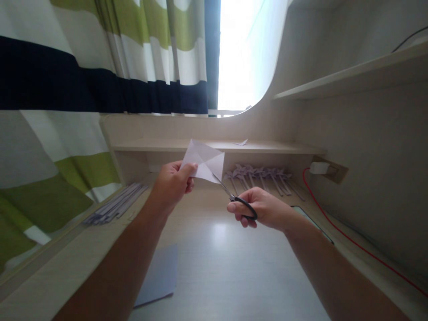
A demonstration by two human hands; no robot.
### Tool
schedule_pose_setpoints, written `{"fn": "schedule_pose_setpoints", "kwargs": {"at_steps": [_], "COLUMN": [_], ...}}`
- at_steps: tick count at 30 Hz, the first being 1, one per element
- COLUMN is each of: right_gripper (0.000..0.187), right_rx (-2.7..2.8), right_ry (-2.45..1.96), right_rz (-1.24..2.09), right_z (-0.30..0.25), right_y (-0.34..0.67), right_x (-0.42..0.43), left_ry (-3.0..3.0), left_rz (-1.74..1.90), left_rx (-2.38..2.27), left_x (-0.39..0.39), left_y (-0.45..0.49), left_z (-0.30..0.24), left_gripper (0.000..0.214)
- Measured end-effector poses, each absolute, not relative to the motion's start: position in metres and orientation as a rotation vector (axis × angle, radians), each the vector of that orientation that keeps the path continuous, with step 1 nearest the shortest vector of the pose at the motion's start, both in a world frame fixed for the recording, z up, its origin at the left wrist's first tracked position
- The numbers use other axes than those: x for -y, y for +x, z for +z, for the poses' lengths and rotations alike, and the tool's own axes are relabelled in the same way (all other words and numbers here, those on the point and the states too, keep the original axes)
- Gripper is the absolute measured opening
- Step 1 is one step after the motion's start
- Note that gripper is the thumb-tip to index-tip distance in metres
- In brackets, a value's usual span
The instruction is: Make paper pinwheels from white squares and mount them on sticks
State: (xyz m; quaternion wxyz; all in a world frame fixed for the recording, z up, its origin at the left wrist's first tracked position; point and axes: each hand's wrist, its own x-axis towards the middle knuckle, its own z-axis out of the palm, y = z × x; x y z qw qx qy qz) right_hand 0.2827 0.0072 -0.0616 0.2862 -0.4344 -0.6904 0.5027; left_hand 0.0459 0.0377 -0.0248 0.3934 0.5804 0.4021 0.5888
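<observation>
My left hand (175, 180) pinches the left corner of a white square of paper (205, 156) between thumb and fingers, holding it up above the desk. Faint diagonal creases cross the sheet. In my right hand (259, 207) is a pair of scissors (230, 196) with black handles, the fingers through the loops. The blades reach the paper's lower right part, pointing toward its middle. Whether they have cut into the sheet there is hard to make out.
Paper pinwheels (254, 174) on sticks lie in a row at the back. Rolled paper sticks (115, 205) lie at left, a paper stack (158, 274) nearer. A folded scrap (242, 142) sits on the shelf (160, 145). At right are a phone (312, 223) and red cable (347, 236).
</observation>
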Motion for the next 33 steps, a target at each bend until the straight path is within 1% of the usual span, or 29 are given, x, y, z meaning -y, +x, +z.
{"fn": "schedule_pose_setpoints", "kwargs": {"at_steps": [9, 26, 33], "right_gripper": [0.047, 0.052, 0.05], "right_rx": [1.836, 1.801, 1.756], "right_ry": [-1.116, -1.142, -1.125], "right_rz": [1.373, 1.346, 1.337], "right_z": [-0.0629, -0.0575, -0.0583], "right_y": [0.2833, 0.279, 0.2776], "right_x": [-0.0081, -0.005, -0.006], "left_ry": [1.518, 1.534, 1.548], "left_rz": [1.404, 1.394, 1.405], "left_rx": [-0.955, -0.958, -0.96], "left_x": [-0.0362, -0.0367, -0.038], "left_y": [0.0527, 0.0543, 0.0525], "left_z": [-0.0294, -0.0307, -0.0326], "left_gripper": [0.031, 0.032, 0.032]}}
